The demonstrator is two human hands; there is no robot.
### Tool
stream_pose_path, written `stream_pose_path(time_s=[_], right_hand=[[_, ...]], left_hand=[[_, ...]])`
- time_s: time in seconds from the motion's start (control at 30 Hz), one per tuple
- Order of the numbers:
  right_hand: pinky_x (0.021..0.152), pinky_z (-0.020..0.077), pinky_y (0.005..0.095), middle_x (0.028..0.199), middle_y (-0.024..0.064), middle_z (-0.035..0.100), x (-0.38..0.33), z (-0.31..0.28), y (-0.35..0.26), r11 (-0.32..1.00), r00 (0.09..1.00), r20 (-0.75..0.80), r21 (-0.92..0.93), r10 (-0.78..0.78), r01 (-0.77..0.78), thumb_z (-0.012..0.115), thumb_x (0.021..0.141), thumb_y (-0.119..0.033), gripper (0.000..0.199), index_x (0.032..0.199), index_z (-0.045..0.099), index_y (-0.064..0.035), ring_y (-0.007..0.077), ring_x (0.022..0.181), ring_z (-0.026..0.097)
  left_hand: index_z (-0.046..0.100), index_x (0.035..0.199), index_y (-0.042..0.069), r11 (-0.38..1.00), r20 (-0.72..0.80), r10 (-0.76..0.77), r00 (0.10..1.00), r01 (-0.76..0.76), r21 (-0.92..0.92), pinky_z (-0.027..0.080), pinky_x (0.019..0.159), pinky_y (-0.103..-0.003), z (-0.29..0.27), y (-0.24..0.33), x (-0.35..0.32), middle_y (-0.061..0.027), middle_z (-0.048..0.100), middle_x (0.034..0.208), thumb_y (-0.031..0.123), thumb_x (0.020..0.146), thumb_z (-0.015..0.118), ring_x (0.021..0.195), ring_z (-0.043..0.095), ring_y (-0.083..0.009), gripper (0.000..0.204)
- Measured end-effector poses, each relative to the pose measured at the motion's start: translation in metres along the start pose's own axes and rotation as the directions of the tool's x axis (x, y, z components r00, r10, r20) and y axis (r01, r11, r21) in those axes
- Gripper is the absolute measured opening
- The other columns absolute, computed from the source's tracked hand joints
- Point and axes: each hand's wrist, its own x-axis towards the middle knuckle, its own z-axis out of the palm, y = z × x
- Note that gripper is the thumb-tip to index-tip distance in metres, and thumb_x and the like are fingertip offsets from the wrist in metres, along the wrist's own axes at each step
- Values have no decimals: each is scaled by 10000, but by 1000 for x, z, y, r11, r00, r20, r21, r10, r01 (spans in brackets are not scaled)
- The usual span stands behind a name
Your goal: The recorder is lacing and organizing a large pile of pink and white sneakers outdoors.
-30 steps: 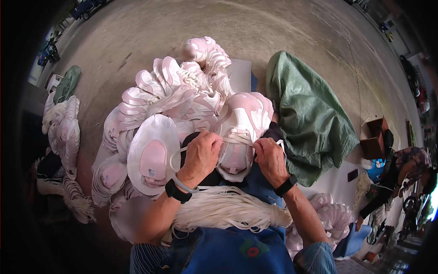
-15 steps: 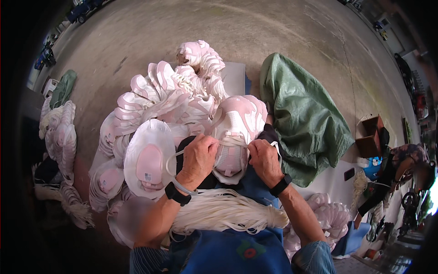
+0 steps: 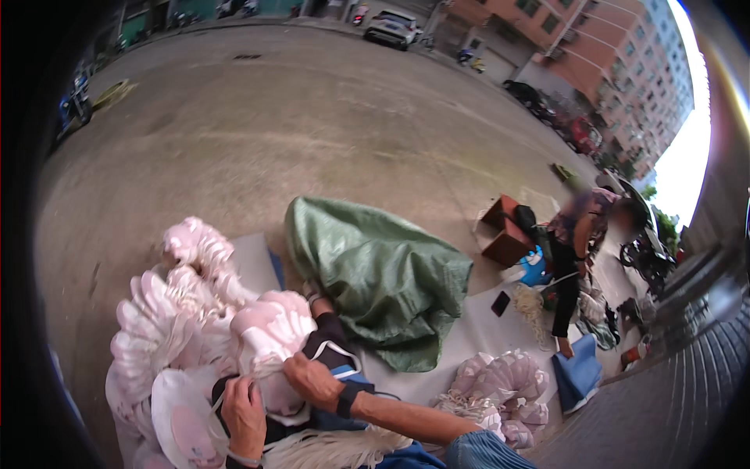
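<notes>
A pink and white shoe upper [image 3: 275, 324] lies over my lap, its toe pointing away from me. At its near left edge is my left hand [image 3: 244, 418], fingers pinched together on a thin white shoelace. My right hand [image 3: 314, 381] is closed at the lacing, and a loop of white shoelace [image 3: 344, 350] stands out beyond it. Both fingertips partly hide the eyelets. Close by on the left stands a white upper with a pink sole [image 3: 183, 418]. Across my lap, below the hands, lies a thick bundle of cream laces [image 3: 332, 449].
Stacked pink and white uppers [image 3: 152, 336] fan out on the left; another pile [image 3: 504, 383] lies right. Ahead is a green sack [image 3: 383, 281]. A phone [image 3: 501, 303], brown box [image 3: 506, 238] and bending person [image 3: 586, 234] are farther right, the person's hand on blue cloth [image 3: 576, 371].
The view has swung up and to the right, so my hands and the upper now appear lower left. Both hands stay at the lacing; the right has come closer to the upper's middle.
</notes>
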Motion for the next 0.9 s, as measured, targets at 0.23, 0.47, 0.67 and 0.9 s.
stream_pose_path(time_s=[0.23, 0.47, 0.67, 0.9], right_hand=[[670, 513, 401, 919, 181, 537, 1, -34, -19, 966, 970, -44, 111, 241, -235, 537, 828, -97, 173, 960, 505, 10, 324, 779, 603], [624, 398, 305, 834, 83, 524, -20, -27, -34, 931, 979, -170, -328, 111, -162, 548, 797, -193, 208, 913, 585, -24, 189, 779, 536], [636, 433, 332, 845, 132, 536, -7, -9, -40, 933, 966, -76, -254, 246, -257, 539, 785, -132, 177, 881, 581, 10, 241, 790, 562], [687, 472, 351, 860, 175, 554, -5, 17, -13, 987, 983, -148, -100, 112, -128, 537, 781, -118, 195, 895, 574, 36, 266, 759, 584]], left_hand=[[473, 1253, -72, 978, 116, 82, 990, -102, 182, 405, 994, -435, 6, 10, -14, -285, 521, 1224, 100, 872, 580, 1150, 500, -413, 432], [486, 1208, -93, 985, -16, 136, 991, -134, 108, 414, 978, -460, 27, -5, -18, -333, 525, 1174, 11, 870, 459, 1106, 508, -458, 355], [505, 1159, -95, 999, 88, 24, 996, -28, 42, 424, 937, -491, 17, 1, -13, -349, 535, 1116, 35, 884, 455, 1046, 509, -487, 308], [502, 1157, -101, 994, 110, 110, 988, -111, 4, 412, 932, -511, 14, -3, -19, -346, 539, 1092, 75, 897, 465, 1034, 506, -493, 317]])
